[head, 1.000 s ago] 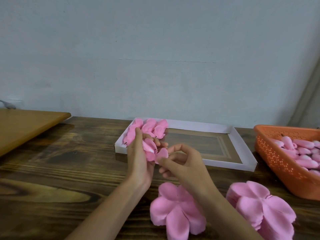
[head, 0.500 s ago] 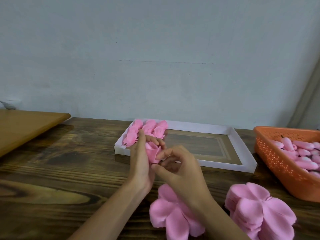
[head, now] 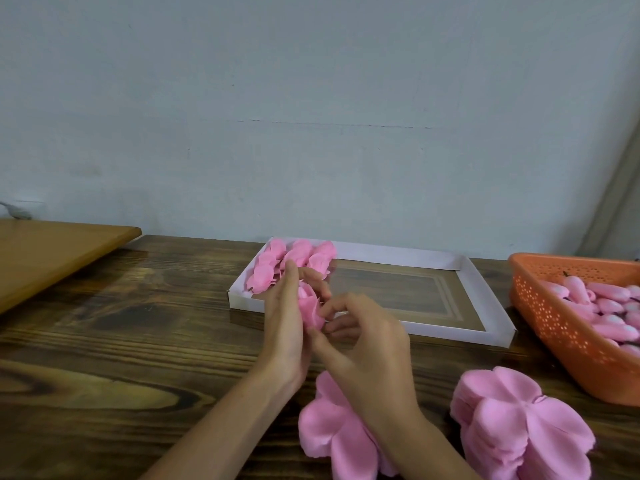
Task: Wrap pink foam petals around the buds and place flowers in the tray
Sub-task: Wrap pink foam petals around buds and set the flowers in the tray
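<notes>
Cupping a half-wrapped flower [head: 309, 308], the left hand [head: 284, 327] stands on edge above the worktop [head: 121, 358], its fingers curled round the pink foam. The right hand [head: 369, 344] pinches the petal edge between thumb and bent fingers from the other side. Both hands grip the flower and cover most of it, so the bud inside cannot be made out. Behind them, from 12 to 2 o'clock, lies a shallow white tray [head: 484, 296] with a brown floor. A cluster of finished flowers [head: 294, 261] sits in its far left corner, partly screened by the left fingertips. At 3 o'clock an orange perforated basket [head: 554, 323] holds a heap of pink buds [head: 609, 306], and the frame edge cuts it off. At 6 o'clock a pile of flat petals [head: 329, 438] lies on the worktop, with the right forearm crossing over it. A thicker stack of petals [head: 519, 431] sits at 4 o'clock, just beside the basket. At 10 o'clock a lighter wooden board [head: 52, 254] overlaps the worktop's far left end. A pale wall [head: 311, 116] rises behind everything.
</notes>
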A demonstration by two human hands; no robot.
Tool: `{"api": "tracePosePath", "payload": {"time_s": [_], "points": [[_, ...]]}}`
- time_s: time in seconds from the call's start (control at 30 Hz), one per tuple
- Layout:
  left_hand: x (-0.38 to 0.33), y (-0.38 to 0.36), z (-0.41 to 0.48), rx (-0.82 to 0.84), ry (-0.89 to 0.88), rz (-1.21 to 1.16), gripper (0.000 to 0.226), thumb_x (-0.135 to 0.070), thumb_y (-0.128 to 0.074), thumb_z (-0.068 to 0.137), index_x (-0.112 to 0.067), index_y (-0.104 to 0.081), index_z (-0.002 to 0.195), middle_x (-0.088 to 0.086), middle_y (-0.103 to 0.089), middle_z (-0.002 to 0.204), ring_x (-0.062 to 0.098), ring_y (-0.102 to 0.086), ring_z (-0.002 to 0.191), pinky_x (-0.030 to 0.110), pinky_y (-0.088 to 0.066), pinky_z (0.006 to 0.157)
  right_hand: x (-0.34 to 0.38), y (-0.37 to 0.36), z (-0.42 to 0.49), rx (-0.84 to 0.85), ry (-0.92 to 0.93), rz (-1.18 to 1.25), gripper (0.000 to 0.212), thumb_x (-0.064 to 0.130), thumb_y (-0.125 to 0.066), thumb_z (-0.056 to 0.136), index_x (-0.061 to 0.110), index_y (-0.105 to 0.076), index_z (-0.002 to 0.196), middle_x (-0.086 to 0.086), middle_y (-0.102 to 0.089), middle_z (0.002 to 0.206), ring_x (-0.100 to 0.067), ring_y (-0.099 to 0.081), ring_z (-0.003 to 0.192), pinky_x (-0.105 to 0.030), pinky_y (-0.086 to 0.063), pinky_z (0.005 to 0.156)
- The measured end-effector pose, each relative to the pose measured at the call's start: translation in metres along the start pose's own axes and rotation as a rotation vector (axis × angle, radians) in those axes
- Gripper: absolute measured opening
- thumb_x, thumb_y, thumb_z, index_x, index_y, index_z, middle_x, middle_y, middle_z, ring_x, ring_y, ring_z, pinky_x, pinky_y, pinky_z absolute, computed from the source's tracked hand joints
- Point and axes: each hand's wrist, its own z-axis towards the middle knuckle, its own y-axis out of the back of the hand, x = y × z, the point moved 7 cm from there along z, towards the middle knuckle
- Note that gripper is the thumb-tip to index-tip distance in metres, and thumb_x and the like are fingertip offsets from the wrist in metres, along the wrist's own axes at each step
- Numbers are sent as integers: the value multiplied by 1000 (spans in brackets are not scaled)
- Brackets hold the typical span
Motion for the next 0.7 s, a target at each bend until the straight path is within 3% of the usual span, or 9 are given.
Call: {"api": "tracePosePath", "payload": {"time_s": [0.23,0.57,0.7], "points": [[5,1,2,-15,69,-75,40,-59,-54,101,-21,-58,91,0,-44,73,16,-41,62,30,-37,54,3,0,0,3,32,-40,25,11,-81,77,29,-69,90,18,-70,86,-4,-70,77,-34,-60,69],[8,3,1,-16,86,-86,40,-64,-59,93,-25,-62,89,-6,-52,77,11,-51,68,27,-45,59,6,-1,-1,32,95,-51,32,11,-75,74,30,-70,99,21,-70,96,-2,-68,86,-33,-58,72],[5,1,1,12,57,-80,43,-67,-58,87,-25,-61,80,-4,-47,74,12,-43,62,29,-39,58,7,-4,-2,59,148,-80,33,9,-77,72,27,-74,100,18,-67,96,-2,-65,86,-32,-55,70]]}}
